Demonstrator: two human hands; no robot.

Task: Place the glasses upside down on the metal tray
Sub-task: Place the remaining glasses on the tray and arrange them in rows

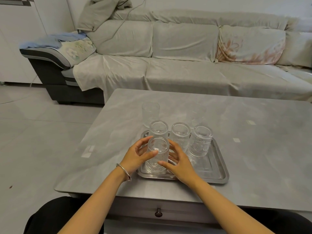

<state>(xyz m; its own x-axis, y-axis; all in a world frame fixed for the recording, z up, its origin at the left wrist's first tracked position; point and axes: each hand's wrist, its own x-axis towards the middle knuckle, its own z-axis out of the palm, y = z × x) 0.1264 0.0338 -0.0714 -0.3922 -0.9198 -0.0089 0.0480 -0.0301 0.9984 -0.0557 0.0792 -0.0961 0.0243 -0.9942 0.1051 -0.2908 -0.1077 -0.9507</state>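
Both the left hand [137, 155] and right hand [179, 162] clasp an inverted ribbed clear glass [157, 155] at the rectangular metal tray's [219, 173] near-left corner — likely setting it down — release next.

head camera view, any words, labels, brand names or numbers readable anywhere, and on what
None: no word, label, brand, number or sign can be read in this view.
The glasses, like the one in both hands, carry only a ribbed pressed pattern, no lettering.
The metal tray shows no stamp or mark.
The pale patches on the table look blank; too small to tell whether they carry print.
The sofa cushions show floral prints only.
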